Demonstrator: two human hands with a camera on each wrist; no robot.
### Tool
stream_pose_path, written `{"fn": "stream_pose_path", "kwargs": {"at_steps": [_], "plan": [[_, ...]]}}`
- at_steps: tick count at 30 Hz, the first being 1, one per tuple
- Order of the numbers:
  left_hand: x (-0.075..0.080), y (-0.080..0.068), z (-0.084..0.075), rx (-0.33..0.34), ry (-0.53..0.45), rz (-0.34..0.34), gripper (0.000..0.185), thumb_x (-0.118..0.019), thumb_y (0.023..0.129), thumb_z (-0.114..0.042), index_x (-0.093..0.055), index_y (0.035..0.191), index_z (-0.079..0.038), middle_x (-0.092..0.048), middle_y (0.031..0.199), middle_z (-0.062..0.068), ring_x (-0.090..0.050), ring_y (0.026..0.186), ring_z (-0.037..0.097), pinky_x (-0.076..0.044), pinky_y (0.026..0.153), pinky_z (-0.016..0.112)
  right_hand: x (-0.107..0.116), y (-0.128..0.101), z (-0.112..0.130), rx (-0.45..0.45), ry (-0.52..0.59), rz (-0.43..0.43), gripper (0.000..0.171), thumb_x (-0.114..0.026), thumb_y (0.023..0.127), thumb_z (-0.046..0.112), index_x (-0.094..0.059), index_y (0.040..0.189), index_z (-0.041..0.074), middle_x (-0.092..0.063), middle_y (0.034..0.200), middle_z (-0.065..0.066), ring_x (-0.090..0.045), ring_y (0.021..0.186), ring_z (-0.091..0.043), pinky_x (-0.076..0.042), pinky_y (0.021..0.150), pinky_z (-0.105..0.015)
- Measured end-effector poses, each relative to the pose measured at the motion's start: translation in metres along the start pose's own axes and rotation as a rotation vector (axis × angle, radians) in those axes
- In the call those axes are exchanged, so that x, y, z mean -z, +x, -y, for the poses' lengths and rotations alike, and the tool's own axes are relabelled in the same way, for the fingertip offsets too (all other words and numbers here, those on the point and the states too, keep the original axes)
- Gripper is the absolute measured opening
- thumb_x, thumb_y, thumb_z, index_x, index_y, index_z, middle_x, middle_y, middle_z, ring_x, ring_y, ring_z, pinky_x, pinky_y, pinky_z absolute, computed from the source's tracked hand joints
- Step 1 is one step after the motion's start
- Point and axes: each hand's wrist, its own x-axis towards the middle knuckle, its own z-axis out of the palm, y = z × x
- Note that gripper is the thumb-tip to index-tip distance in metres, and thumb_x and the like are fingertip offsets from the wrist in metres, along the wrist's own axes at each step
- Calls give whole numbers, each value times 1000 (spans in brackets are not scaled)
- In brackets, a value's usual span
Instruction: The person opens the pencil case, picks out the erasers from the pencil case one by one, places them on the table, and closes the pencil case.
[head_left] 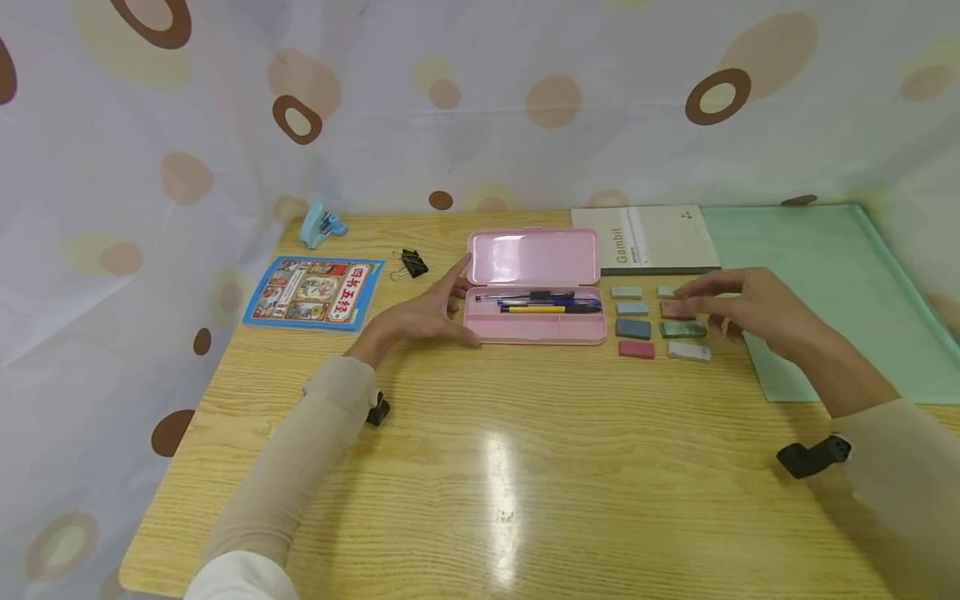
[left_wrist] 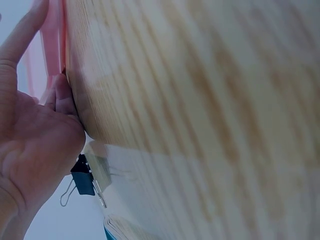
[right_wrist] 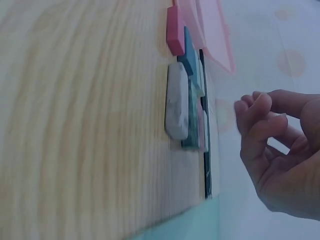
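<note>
Bracing pink pencil case (head_left: 534,327) with straight-fingered left hand (head_left: 429,314), right hand (head_left: 750,307) loosely curled, empty, over erasers (head_left: 660,321)

The bench (head_left: 525,467) is light wood grain with a glossy finish that mirrors the lamp. The pencil case (head_left: 534,287) is smooth, shiny pink plastic, and the erasers (head_left: 660,321) beside it look matt. The mat (head_left: 825,283) at the far right corner is smooth pale green.

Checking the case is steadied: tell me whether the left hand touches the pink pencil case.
Touching. The left wrist view shows the left hand's fingers pressed against the pink pencil case's edge.
</note>
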Motion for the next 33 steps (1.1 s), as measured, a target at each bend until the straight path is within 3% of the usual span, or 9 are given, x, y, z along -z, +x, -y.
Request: {"fn": "stream_pose_path", "kwargs": {"at_steps": [4,11,14,19,24,27,33], "plan": [[0,1,1,-6,-5,1,132,-91,82,-26,10,166,-39,-33,155,10,-41,132,27,-33,118,45,-11,18,11,42,103,-26,45,-70,101,33,-66,133,2,-71,88,-7,-60,66,-24,-51,55,-40],[-3,-1,-2,-14,20,-15,133,-92,81,-26,11,166,-36,-34,154,12,-42,135,28,-34,119,43,-31,49,28,16,210,-37,50,-66,104,33,-57,145,7,-70,106,2,-70,85,-18,-60,73,-35],[-4,-5,-4,-30,58,-28,135,-92,81,-29,12,166,-34,-35,154,12,-44,136,29,-35,119,43,-40,61,37,51,229,-54,51,-61,106,33,-52,150,8,-67,127,-7,-70,101,-20,-59,88,-40],[-5,-13,-9,-39,101,-94,136,-93,79,-29,11,167,-25,-39,154,13,-45,139,31,-38,118,45,-52,79,52,58,293,-96,56,-55,109,32,-42,157,7,-50,151,-21,-61,124,-32,-44,112,-49],[-8,-18,-10,20,209,-155,120,-92,80,-37,-15,166,-6,-42,149,14,-43,137,29,-37,118,46,-62,100,58,17,387,-104,58,-49,110,29,-35,159,0,-48,151,-25,-54,134,-35,-41,116,-44],[-11,-18,-8,52,266,-134,110,-92,78,-44,-31,162,-6,-41,145,12,-40,135,28,-35,119,47,-69,108,60,9,446,-80,57,-44,111,31,-37,156,-2,-52,146,-22,-56,130,-28,-43,115,-40],[-13,-14,-4,45,294,-106,103,-92,78,-45,-37,158,-11,-39,146,11,-38,135,29,-34,118,49,-78,110,64,82,618,-141,42,-45,111,32,-55,136,-1,-65,113,-3,-64,104,-14,-53,98,-30]]}}
